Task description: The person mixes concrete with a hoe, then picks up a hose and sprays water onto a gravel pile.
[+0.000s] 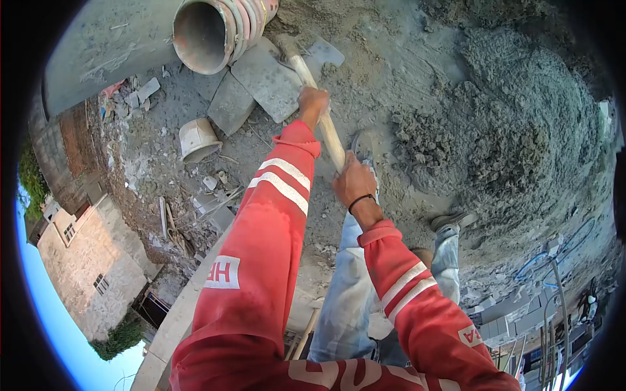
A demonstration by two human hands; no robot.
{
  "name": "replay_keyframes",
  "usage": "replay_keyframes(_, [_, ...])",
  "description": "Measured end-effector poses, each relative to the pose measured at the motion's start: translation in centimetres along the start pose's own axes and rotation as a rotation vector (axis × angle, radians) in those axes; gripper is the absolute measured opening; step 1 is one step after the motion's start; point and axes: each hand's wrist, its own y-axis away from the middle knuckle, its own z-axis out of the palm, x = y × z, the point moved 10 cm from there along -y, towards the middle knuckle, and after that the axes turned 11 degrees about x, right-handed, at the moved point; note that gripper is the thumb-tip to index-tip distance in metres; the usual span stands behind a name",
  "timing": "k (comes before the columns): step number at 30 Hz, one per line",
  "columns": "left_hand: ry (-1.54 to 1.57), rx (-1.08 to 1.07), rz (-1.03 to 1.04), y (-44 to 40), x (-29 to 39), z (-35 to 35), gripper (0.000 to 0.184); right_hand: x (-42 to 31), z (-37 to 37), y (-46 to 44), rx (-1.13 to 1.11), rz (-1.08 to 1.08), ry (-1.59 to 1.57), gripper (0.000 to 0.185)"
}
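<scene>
A long pale wooden handle (331,138) runs from the upper middle down toward my body. My left hand (313,104) is wrapped round its upper part, and my right hand (355,182), with a dark band at the wrist, grips its lower end. At the far end of the handle a grey metal blade (325,52) lies on the wet grey ground, partly smeared with mortar. A large heap of wet grey mix (502,130) spreads to the right of the handle.
Stacked round buckets (203,38) lie on their side at the top, beside flat grey slabs (266,79). A dirty white bucket (199,140) is tipped at the left. Rubble and sticks lie below it. Blue hose (531,262) and blocks (512,314) are at the lower right.
</scene>
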Motion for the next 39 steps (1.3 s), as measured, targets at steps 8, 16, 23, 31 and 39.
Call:
replay_keyframes(8, [0.238, -0.135, -0.280, 15.2, -0.3, 5.7, 0.020, 11.8, -6.3, 3.6, -0.054, -0.068, 0.178, 0.046])
replay_keyframes(16, [0.406, -0.160, -0.489, 33.4, 2.7, 16.1, 0.014, 27.9, -18.6, 5.8, -0.063, -0.262, 0.367, 0.034])
replay_keyframes(23, [1.420, -0.244, -0.980, 51.6, 10.9, 27.3, 0.014, 41.3, -38.6, 12.0, 0.046, -0.572, 0.543, 0.040])
replay_keyframes(31, [1.498, -0.689, -1.118, 74.2, 23.1, 28.3, 0.021, 62.2, -53.2, 23.5, 0.191, -0.185, 0.746, 0.030])
replay_keyframes(39, [1.400, -0.464, -1.041, 61.3, 4.9, 19.0, 0.022, 52.3, -31.3, 23.5, 0.115, -0.304, 0.503, 0.031])
